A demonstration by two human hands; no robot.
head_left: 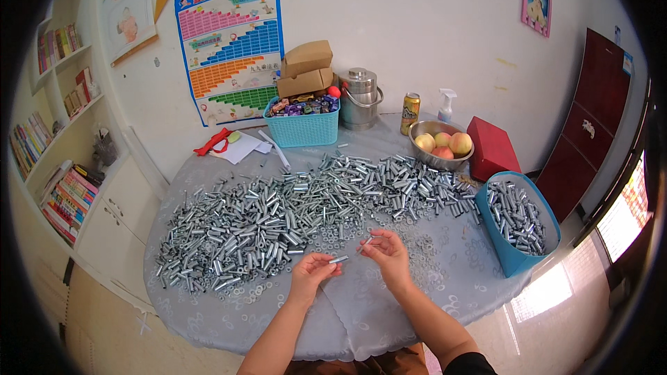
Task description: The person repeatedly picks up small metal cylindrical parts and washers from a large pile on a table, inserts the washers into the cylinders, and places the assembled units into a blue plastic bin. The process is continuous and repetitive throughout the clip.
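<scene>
Over the near edge of the round bench [208, 305], two bare hands meet above the grey patterned cloth. Left hand [311, 272] has its grip pinched shut on a short metal sleeve [338, 260], which lies roughly level, its free end toward the other hand. Right hand [388, 253] has its grip closed on a small metal part [366, 242], too small to make out, held just beside the sleeve's end but not touching it. Behind the hands a broad heap of sleeves [292, 208] stretches across the bench, with washers [431, 264] scattered flat along its near side. A blue bin [517, 260] partly filled with sleeves sits at the right edge. Further back stand a bowl of peaches [439, 146] and a teal basket [303, 125].
</scene>
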